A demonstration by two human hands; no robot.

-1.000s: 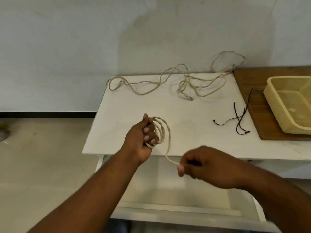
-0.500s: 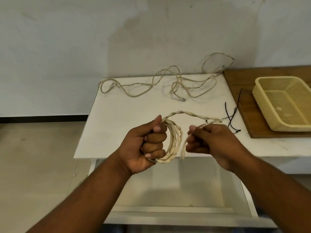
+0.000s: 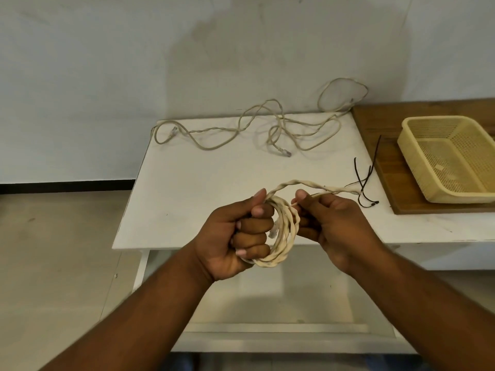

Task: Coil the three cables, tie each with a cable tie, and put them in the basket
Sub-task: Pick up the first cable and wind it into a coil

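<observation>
Cable coil point(image 3: 284, 236) gripped in left hand point(image 3: 235, 234), basket point(image 3: 452, 159) holding no cables

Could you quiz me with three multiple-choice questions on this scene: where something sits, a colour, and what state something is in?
1. Where is the pale yellow perforated plastic basket?
A. on the floor
B. on the brown wooden board at right
C. in the left hand

2. What colour are the thin cable ties on the white table?
A. black
B. red
C. white

3. What state is the cream twisted cable in the left hand?
A. tied
B. lying flat
C. looped into a coil

Answers: 1 B, it rests on the board. 2 A, dark strands. 3 C, loops show, no tie.
</observation>
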